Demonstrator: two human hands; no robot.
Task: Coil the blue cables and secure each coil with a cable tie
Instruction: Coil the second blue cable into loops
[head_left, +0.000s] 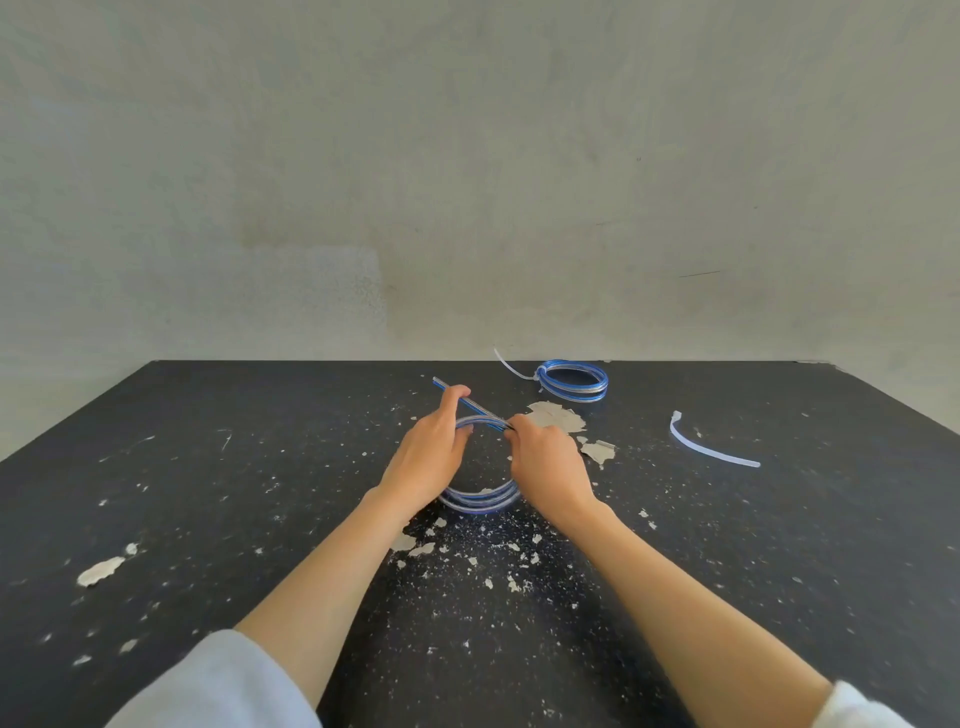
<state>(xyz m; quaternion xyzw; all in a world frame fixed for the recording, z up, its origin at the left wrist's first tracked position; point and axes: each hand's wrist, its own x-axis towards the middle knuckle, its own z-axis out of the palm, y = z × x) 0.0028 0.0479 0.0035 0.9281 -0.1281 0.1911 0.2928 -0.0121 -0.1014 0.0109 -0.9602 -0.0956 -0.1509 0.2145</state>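
Bare workroom: chipped black table (208, 493), concrete wall (467, 156).

The left grip (431, 452) and right grip (550, 465) sit close together, stretched forward, each curled in a pinch.

Loose blue coil (480, 501) is being held tilted at centre, free end poking far-left. Tied blue coil (576, 397) is lying flat behind. White cable tie (711, 454) is lying right.

Black table (208, 519), paint chipped: tied blue coil (576, 396) far edge; loose cable tie (698, 449) right.
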